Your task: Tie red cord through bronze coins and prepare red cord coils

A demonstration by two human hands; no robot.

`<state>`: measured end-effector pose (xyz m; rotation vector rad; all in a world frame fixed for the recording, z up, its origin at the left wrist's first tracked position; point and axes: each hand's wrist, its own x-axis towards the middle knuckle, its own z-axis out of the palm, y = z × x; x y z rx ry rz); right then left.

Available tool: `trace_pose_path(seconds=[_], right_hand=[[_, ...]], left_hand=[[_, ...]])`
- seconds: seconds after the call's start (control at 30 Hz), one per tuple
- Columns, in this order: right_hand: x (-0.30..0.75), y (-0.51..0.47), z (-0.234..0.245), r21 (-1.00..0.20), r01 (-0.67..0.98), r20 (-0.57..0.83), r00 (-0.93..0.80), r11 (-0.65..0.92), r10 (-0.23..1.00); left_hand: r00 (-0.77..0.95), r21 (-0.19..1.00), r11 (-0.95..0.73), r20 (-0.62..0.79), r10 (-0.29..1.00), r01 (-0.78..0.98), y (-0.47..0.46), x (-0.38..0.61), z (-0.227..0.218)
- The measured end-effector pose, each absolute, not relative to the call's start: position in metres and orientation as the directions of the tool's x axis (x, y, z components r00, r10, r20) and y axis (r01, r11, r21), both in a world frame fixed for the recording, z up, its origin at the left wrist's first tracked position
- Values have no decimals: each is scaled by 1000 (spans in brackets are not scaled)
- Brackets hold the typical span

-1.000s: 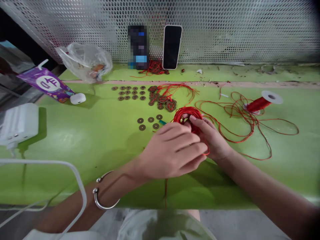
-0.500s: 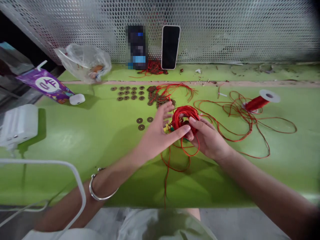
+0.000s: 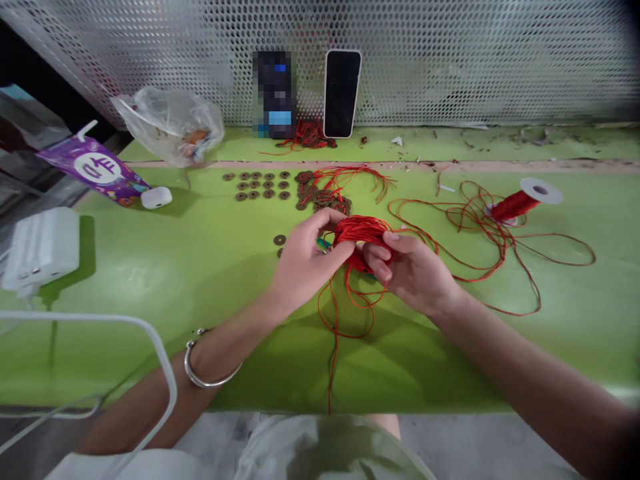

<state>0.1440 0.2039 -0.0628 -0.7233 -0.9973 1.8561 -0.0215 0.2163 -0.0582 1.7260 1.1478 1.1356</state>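
1. In the head view, the person's left hand [image 3: 305,257] pinches the near-left side of a bundle of red cord [image 3: 363,230], thumb on the near side; the right hand [image 3: 420,270] grips its right side, thumb on top, fingers curled underneath.
2. The bundle sits between both hands; I'd say the two-sided grip keeps the loops from springing apart.
3. Beyond the left hand lie rows of holed coins [image 3: 255,184], probably spaced for easy picking, with a heap of coins strung on red [image 3: 320,198] just past its fingertips.
4. Right of the right hand, loose cord [image 3: 539,303] sprawls towards a spool [image 3: 515,205]; its slack looks likely to spare the hands any tugging.
5. The near edge of the green table [image 3: 150,280] runs below both hands, a strand drooping towards it.
6. A white adapter [image 3: 43,248] stands well left of the left hand; a white cable [image 3: 163,350] crosses that forearm, possibly limiting its sweep.
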Motion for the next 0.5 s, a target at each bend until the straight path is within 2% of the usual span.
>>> trace_pose_path(seconds=[0.13,0.27,0.4,0.5], right_hand=[[145,205,-64,-811,-502,-115,-364,-299,924],[147,208,-65,-794,-539,-142,-283,-280,949],[147,211,-65,-801,-571,-82,-191,-179,978],[147,212,-68,-819,-558,-40,-171,-130,985]], left_hand=[[167,939,-214,174,971,269,215,-21,-58],[73,913,-115,93,993,390,212,-21,-55],[327,862,-233,84,941,451,204,-20,-53],[379,718,-417,227,897,557,199,-20,-52]])
